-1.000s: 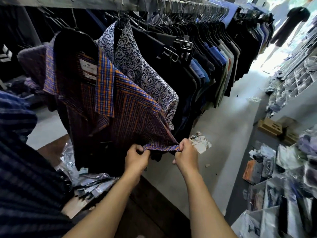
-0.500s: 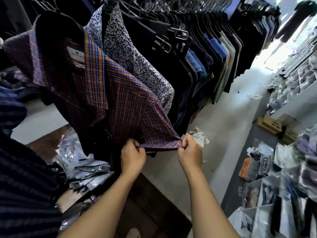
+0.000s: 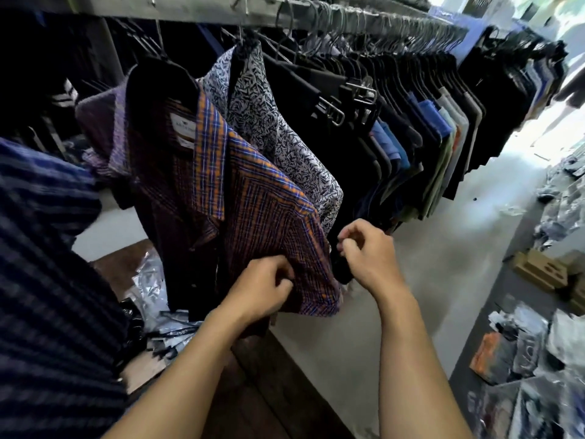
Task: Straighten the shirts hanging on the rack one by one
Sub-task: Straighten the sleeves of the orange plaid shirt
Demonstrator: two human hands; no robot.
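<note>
An orange-and-blue plaid shirt hangs on a black hanger at the near end of the rack rail. Its short sleeve droops toward me. My left hand pinches the sleeve fabric near the hem. My right hand hovers just right of the sleeve edge with curled fingers, holding nothing. Behind the plaid shirt hangs a white shirt with a dark leaf print, followed by several dark garments packed along the rail.
A dark striped garment fills the left foreground. Plastic bags lie on a wooden platform below the shirts. Packaged goods and a cardboard box line a grey counter at right. A pale floor aisle runs between them.
Both hands held the sleeve hem stretched out flat. My right hand has since let go, and the sleeve has dropped to hang down. My left hand keeps its hold.
</note>
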